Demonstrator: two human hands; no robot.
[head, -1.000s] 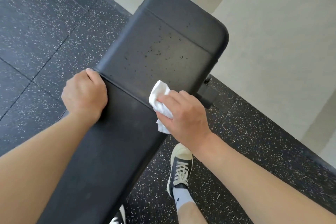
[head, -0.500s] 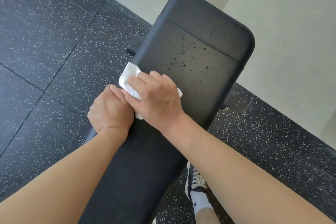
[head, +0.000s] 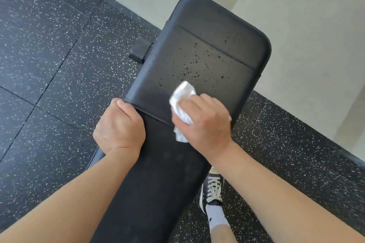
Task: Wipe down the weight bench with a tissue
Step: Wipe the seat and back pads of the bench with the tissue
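Head view: right hand (head: 205, 122) clutching tissue (head: 182, 104), pressing it flat on bench (head: 158, 183) centre for wiping, droplets (head: 197, 65) waiting at 12 o'clock. Left hand (head: 118, 126) gripping bench edge at 9 o'clock, likely steadying the pad.

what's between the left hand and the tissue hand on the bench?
Head view: only bare black padded bench surface, crossed by its seam, lies between the left hand gripping the bench edge and the right hand holding the crumpled white tissue.
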